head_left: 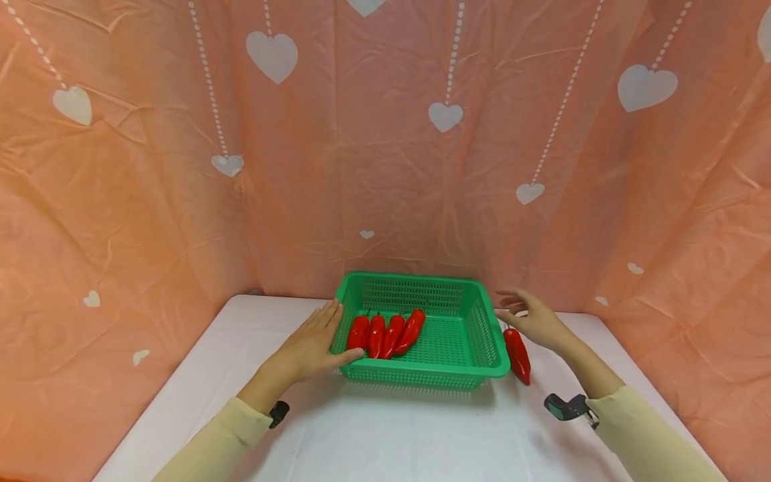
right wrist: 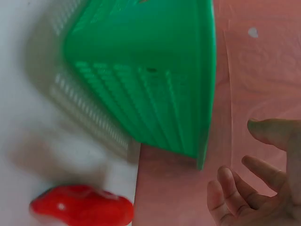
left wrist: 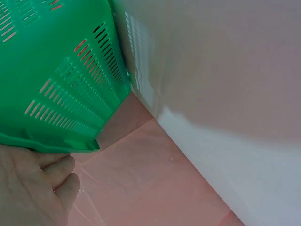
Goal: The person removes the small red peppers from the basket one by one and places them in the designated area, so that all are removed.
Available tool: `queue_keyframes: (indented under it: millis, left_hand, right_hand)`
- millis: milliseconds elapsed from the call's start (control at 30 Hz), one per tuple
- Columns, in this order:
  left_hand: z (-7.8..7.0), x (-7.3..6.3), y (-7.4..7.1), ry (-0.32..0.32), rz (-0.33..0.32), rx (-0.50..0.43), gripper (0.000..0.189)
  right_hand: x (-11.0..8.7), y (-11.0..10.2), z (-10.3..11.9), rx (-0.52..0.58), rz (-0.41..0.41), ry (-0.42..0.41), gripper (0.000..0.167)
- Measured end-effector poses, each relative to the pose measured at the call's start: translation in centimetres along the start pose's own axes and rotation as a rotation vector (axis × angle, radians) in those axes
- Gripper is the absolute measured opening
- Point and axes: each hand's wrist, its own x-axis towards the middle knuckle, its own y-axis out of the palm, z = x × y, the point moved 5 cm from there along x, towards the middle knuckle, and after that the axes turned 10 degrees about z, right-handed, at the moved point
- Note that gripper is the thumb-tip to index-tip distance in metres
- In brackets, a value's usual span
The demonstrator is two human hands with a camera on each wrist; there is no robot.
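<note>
Pale-sleeved hands (head_left: 308, 345) (head_left: 536, 323), fingers unclenched, flank a green basket (head_left: 415, 367) holding four red peppers (head_left: 393, 335).

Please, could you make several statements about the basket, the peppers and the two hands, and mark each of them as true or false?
1. Four peppers lie in the basket. True.
2. The basket is yellow. False: it is green.
3. The left hand touches the basket. True.
4. The loose pepper lies on the table, to the right of the basket. True.
5. The loose pepper is held in a hand. False: the right hand is near it but holds nothing.
6. The basket is tipped on its side. False: it stands upright on the table.
</note>
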Motion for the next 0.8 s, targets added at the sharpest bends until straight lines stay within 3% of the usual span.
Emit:
queue_keyframes:
  millis: [233, 800]
  left_hand:
    - [0.1, 0.0, 0.1, 0.002, -0.005, 0.003, 0.113]
    - [0.0, 0.1, 0.0, -0.003, 0.004, 0.009, 0.113]
  right_hand:
    - [1.3, 0.9, 1.7, 0.028, -0.012, -0.033, 0.056]
    - [4.6, 4.3, 4.0, 0.054, -0.001, 0.013, 0.054]
